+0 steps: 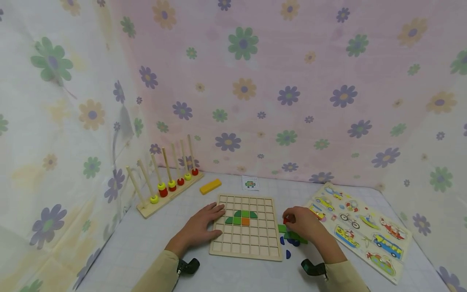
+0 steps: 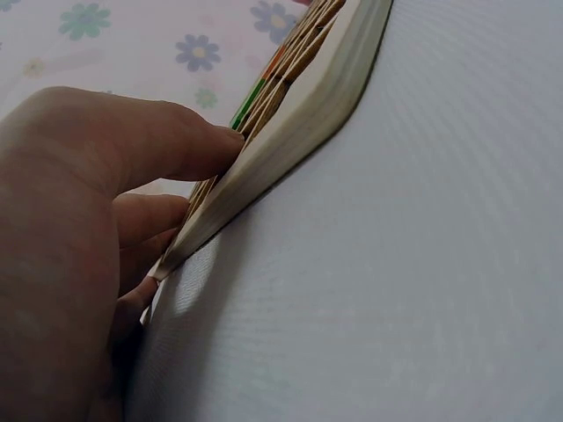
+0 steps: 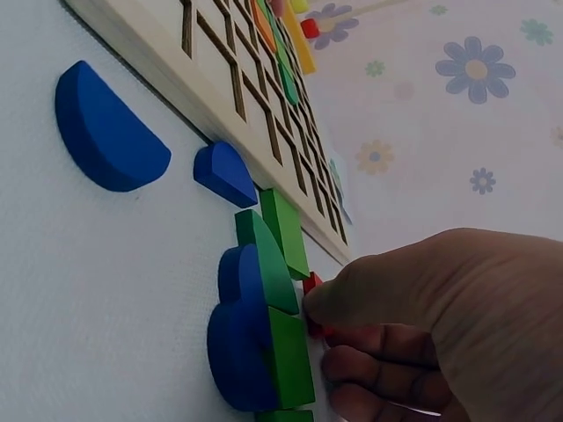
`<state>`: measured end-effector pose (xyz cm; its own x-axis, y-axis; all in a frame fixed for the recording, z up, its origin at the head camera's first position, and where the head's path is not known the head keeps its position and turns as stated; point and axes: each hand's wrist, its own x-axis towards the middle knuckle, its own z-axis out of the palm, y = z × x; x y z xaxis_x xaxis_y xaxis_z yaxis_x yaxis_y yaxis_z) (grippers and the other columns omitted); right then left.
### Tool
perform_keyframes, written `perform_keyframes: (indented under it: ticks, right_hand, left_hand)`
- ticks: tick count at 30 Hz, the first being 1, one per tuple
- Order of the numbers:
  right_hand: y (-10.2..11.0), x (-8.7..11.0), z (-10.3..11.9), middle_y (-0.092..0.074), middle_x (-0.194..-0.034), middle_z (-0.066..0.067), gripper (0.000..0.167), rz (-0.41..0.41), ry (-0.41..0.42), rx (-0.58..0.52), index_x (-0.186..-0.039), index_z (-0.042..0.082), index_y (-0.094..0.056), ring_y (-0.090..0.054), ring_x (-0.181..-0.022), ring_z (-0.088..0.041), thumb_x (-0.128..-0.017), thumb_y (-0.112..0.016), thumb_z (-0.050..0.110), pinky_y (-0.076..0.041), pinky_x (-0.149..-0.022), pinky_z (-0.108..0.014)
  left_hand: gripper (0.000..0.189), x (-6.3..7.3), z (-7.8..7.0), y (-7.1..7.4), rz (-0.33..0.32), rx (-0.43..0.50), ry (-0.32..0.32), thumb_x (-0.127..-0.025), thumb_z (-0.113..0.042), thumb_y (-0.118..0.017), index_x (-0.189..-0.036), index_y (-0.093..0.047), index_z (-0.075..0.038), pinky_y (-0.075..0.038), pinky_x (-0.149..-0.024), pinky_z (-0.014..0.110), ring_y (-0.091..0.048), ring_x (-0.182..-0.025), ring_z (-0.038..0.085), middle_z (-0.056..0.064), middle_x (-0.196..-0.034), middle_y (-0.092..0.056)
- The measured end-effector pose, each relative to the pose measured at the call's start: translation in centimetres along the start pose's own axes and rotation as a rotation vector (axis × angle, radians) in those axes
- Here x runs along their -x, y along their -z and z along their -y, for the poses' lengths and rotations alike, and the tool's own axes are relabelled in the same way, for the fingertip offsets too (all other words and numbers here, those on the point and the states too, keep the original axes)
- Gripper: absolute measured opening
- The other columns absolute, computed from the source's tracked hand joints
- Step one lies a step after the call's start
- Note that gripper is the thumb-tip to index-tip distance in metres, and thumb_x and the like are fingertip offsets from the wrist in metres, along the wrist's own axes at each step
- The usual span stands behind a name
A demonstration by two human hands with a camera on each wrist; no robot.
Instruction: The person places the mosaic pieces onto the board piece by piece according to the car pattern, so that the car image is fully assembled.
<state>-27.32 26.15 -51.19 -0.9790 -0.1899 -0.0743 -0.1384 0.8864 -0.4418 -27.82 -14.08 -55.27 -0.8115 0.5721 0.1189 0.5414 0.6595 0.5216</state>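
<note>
A wooden grid board (image 1: 242, 254) lies in the middle of the table, with several green pieces and an orange square (image 1: 245, 221) set in its cells. My left hand (image 1: 198, 229) rests along the board's left edge; in the left wrist view its thumb (image 2: 198, 145) touches the rim. Off the board's right side, my right hand (image 1: 305, 222) pinches a red block (image 1: 285, 221), mostly covered by the fingers. Beside that hand lie green blocks (image 3: 283, 233) and blue rounded blocks (image 3: 110, 132); some of these overlap.
A small picture card (image 1: 250, 183) lies behind the board. To its left are a yellow bar (image 1: 210, 186) and a peg stand (image 1: 171, 195) with red and yellow beads. On the right lies a vehicle puzzle board (image 1: 359, 227). Flowered cloth walls (image 1: 262, 101) surround the table.
</note>
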Motion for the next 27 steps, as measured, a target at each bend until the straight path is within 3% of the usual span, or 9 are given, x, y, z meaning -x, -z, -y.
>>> perform_keyframes:
  ticks: [13, 27]
  right_hand:
    - [0.4, 0.2, 0.2, -0.064, -0.09, 0.004, 0.02, -0.037, 0.024, -0.025, -0.112, 0.015, -0.08, -0.057, -0.083, -0.018, -0.093, -0.084, 0.012, -0.054, -0.076, -0.037]
    - [0.7, 0.0, 2.2, -0.066, -0.094, 0.006, 0.025, -0.061, 0.08, -0.04, -0.118, 0.012, -0.08, -0.057, -0.084, -0.017, -0.094, -0.085, 0.013, -0.054, -0.077, -0.036]
  left_hand:
    - [0.068, -0.1, -0.1, 0.2, 0.009, -0.013, -0.005, -0.1, -0.04, -0.07, -0.162, -0.054, -0.016, -0.031, -0.125, 0.061, -0.026, -0.162, 0.031, -0.002, -0.172, -0.04]
    - [0.068, -0.2, 0.1, -0.1, 0.005, -0.002, 0.005, -0.099, -0.041, -0.07, -0.161, -0.055, -0.017, -0.03, -0.125, 0.061, -0.026, -0.162, 0.031, -0.003, -0.172, -0.041]
